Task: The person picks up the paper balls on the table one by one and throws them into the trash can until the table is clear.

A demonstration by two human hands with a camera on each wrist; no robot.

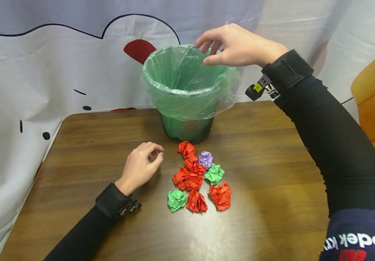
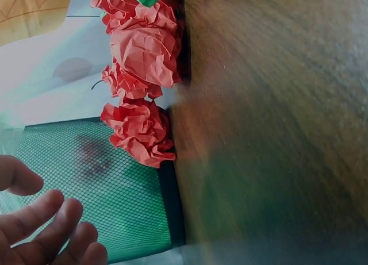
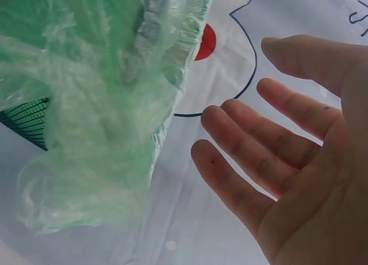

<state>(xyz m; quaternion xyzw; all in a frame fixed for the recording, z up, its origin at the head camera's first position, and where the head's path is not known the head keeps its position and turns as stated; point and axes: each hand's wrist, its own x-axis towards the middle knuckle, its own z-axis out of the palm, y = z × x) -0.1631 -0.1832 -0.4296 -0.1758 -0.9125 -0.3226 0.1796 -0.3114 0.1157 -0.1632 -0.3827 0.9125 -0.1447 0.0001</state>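
Note:
My right hand [image 1: 234, 45] hovers over the back right rim of a mesh wastebasket lined with a green plastic bag [image 1: 190, 105]. Its fingers are spread and hold nothing, as the right wrist view also shows. My left hand [image 1: 141, 165] is low over the table, left of the paper balls, its fingers loosely bent with nothing between them. Several crumpled red paper balls [image 1: 221, 196] lie in front of the basket. Among them are two green paper balls [image 1: 177, 200] and a purple one [image 1: 205, 159]. Through the mesh in the left wrist view, a reddish shape [image 2: 95, 156] shows inside the basket.
The brown wooden table [image 1: 92, 145] carries the basket near its back edge. Behind it hangs a white patterned curtain [image 1: 60, 72], close to the basket. The bag's loose edge [image 1: 229, 90] flares out at the basket's right side.

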